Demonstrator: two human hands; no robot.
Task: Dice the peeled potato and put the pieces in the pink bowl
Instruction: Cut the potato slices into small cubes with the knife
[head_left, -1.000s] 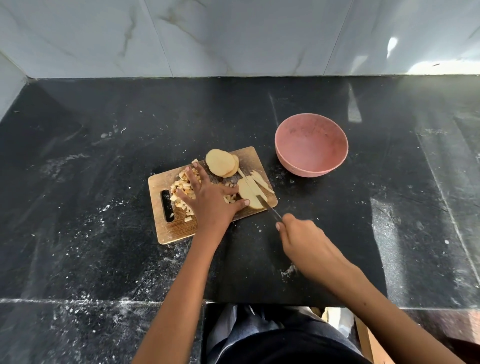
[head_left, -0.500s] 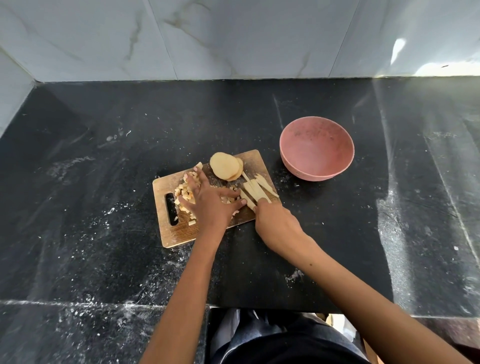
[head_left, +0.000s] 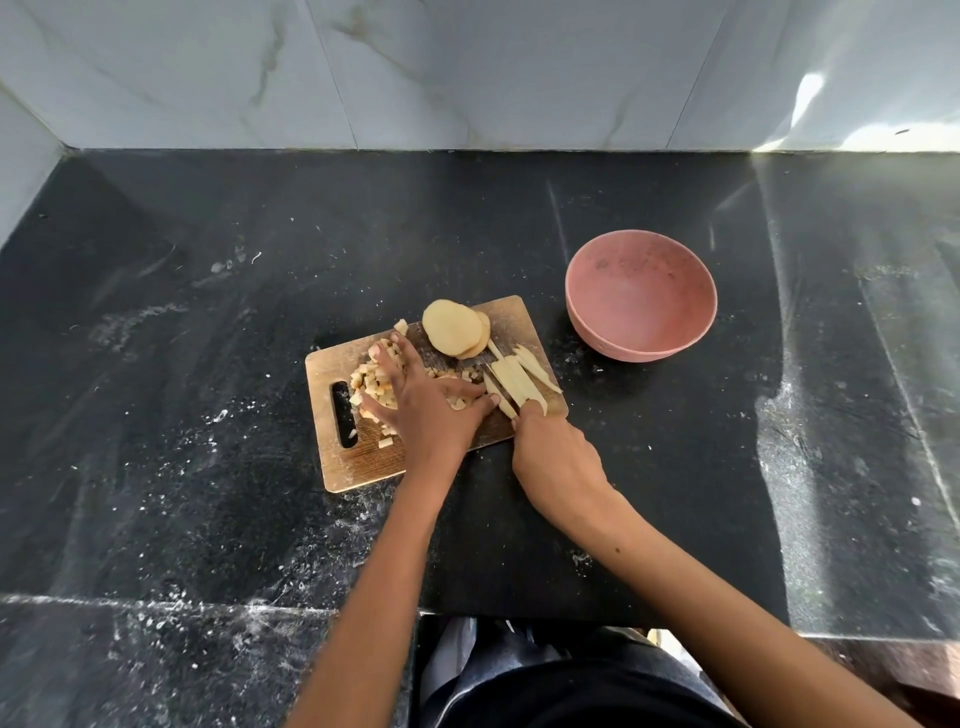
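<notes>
A black stone table (head_left: 208, 467), polished and dusted with pale floury specks, fills most of the frame, and glossy white marble-veined wall tiles (head_left: 467, 67) run across the top. Right of centre sits the pink bowl (head_left: 642, 296), round, matte and deep, with faint smudges on its inner wall and no potato pieces in it. Just left of it, near but apart, lies a small rectangular wooden cutting board (head_left: 358, 467) with rounded corners, a scored surface and a dark slot handle at its left end. At the board's upper edge a short stack of round, smooth, pale potato slices (head_left: 453, 328) leans over. Lower right of that stack, long thin potato strips (head_left: 514, 376) lie side by side, some tapering to points. A heap of small, rough potato cubes (head_left: 382, 384) covers the board's left half. The left hand (head_left: 423, 400) lies flat over that heap, fingers spread and straight, thumb stretched toward the strips. The right hand (head_left: 556, 457) sits at the board's lower right corner, its fingers curled under against the near ends of the strips; what they grip is hidden, and whether they hold anything cannot be told.
</notes>
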